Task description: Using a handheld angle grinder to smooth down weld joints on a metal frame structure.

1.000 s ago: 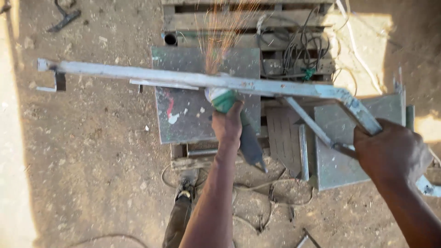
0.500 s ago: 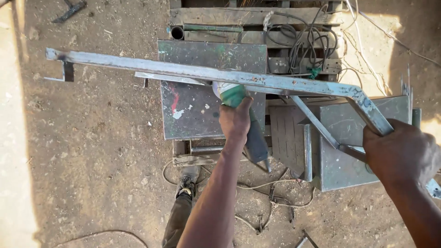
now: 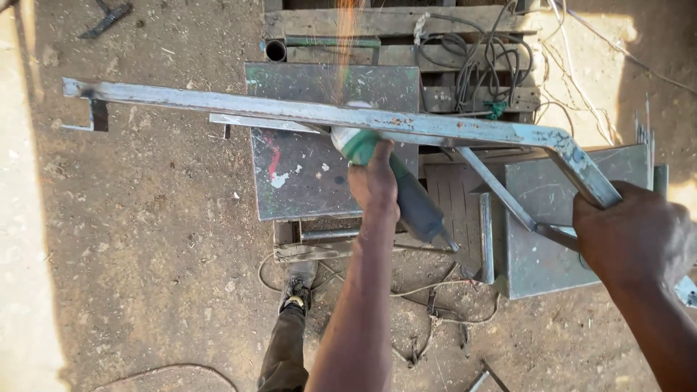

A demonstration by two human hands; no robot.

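Long welded steel frame (image 3: 305,111) lies across paint-stained metal plate (image 3: 319,170). Left hand (image 3: 374,185) wrapped around green-nosed angle grinder (image 3: 396,181), disc pressed to frame's near edge above plate; orange sparks (image 3: 347,43) shoot beyond frame. Right hand (image 3: 630,236) clenched on frame's bent right end. Tangled cables (image 3: 472,58) on wooden pallet (image 3: 377,22) behind frame. Shoe (image 3: 296,290) on dirt below plate.
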